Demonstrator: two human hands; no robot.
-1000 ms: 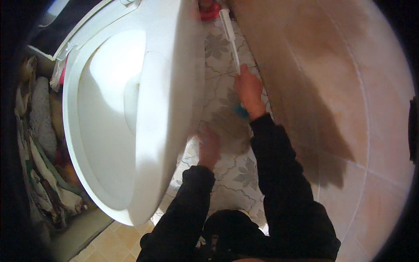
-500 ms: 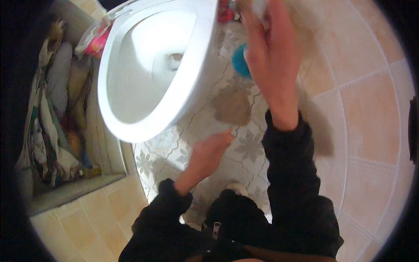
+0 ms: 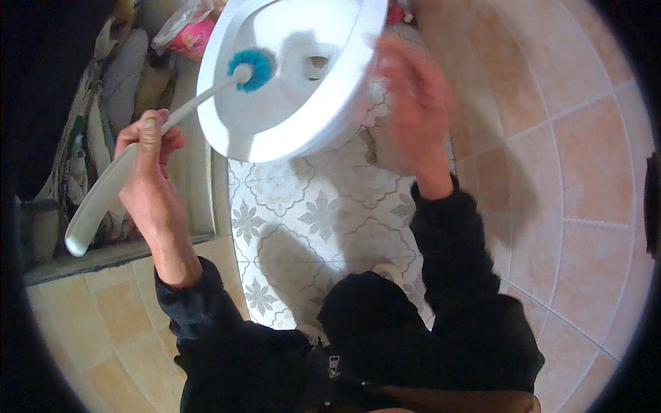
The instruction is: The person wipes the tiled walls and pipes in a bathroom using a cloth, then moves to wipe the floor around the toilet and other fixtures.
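Note:
My left hand (image 3: pixel 148 168) is closed round the pale handle of a toilet brush (image 3: pixel 196 103), with the thumb lying along it. The thick end of the handle points down to the left. Its round blue bristle head (image 3: pixel 249 69) is over the left part of the white toilet bowl (image 3: pixel 289 141); whether the bristles touch the bowl I cannot tell. My right hand (image 3: pixel 420 110) is beside the toilet's right rim, smeared by motion. Nothing shows clearly in it, and its finger positions are unclear.
Left of the toilet, a recess (image 3: pixel 103 138) holds piled cloths and other clutter. A pink and clear plastic bag (image 3: pixel 193 34) lies by the toilet's far left side. Patterned tiles (image 3: pixel 320 213) cover the floor, and a beige tiled wall (image 3: pixel 592 158) rises on the right.
The blue brush head has gone from beside my right hand to over the bowl, with my left hand now holding the handle. My left hand has moved left and up. The toilet sits further right in view.

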